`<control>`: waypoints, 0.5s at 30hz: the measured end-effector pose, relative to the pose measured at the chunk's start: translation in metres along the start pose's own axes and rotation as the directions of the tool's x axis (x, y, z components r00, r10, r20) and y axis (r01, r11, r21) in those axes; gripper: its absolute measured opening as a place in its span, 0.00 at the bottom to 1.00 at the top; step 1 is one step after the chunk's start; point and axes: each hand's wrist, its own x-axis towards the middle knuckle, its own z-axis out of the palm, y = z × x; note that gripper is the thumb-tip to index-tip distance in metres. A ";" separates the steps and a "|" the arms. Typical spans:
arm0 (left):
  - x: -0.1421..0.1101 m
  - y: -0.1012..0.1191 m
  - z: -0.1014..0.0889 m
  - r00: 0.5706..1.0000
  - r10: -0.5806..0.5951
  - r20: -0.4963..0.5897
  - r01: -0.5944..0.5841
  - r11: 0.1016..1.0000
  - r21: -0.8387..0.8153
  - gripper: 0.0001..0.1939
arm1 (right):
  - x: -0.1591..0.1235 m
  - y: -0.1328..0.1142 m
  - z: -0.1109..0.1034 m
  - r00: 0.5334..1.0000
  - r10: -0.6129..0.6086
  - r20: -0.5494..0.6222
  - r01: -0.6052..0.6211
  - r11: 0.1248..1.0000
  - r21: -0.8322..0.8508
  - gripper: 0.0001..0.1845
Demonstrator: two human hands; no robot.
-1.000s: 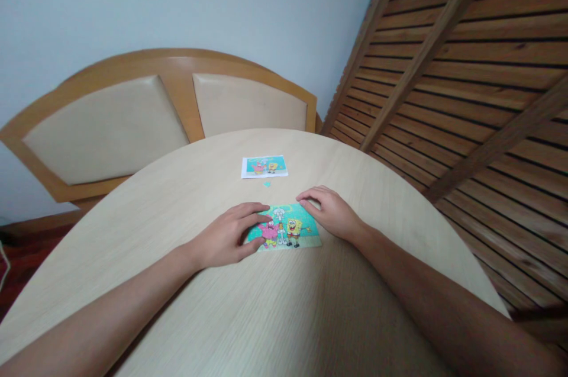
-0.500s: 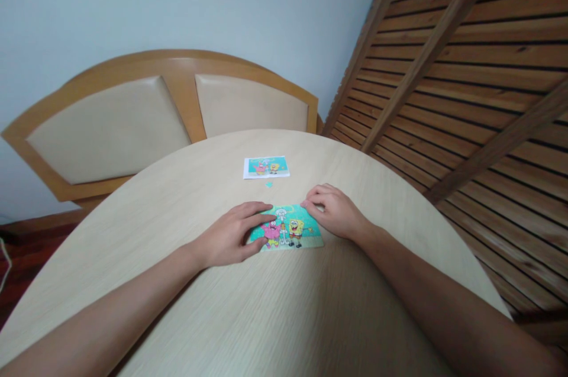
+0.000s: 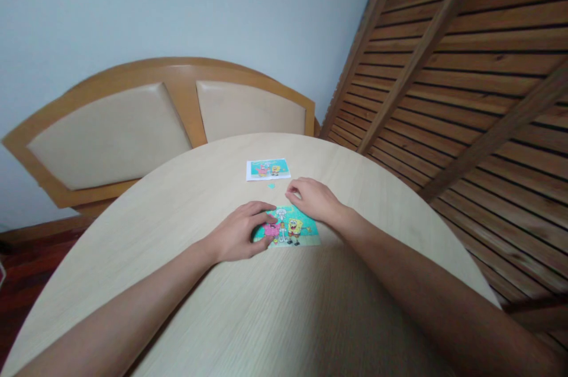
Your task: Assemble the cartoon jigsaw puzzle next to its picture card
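Note:
A jigsaw puzzle (image 3: 306,238) with a cartoon picture lies flat on the table in front of me: a pink starfish, a tall pale figure and a yellow sponge on turquoise. My left hand (image 3: 244,232) rests at its left end, fingers spread and fingertips over the picture, covering part of the starfish. Over the puzzle's upper right edge is my right hand (image 3: 313,198), with bent fingers and a small gap between thumb and forefinger; nothing shows in it. Just beyond the puzzle lies a small turquoise puzzle piece (image 3: 271,186), apart from both hands.
Farther back lies a white-edged sheet (image 3: 248,171) printed with the same picture. The round wooden table (image 3: 213,306) has a curved far edge. Behind it stand a wood-framed padded backrest (image 3: 106,134) and a pale wall; a slatted wooden panel (image 3: 444,69) is on the right.
My right hand has moved left and away from me, from the puzzle's upper right corner toward the loose piece. My left hand stays on the puzzle. The view has shifted slightly.

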 end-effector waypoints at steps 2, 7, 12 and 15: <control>-0.001 -0.002 0.001 1.000 -0.001 -0.002 0.001 1.000 0.001 0.15 | 0.013 -0.008 0.005 1.000 -0.014 -0.003 0.014 1.000 0.001 0.12; -0.002 -0.004 0.002 1.000 -0.003 -0.015 0.003 1.000 0.006 0.15 | 0.030 -0.013 0.018 0.999 -0.048 -0.002 0.048 0.999 -0.012 0.13; -0.002 -0.003 0.002 1.000 -0.007 -0.022 0.008 1.000 0.012 0.14 | 0.016 0.024 0.011 0.999 -0.016 -0.051 0.018 0.999 0.032 0.09; -0.002 -0.003 0.002 0.999 -0.026 -0.029 0.027 0.999 0.031 0.14 | -0.006 0.059 0.001 0.996 0.010 -0.092 -0.004 0.998 0.067 0.09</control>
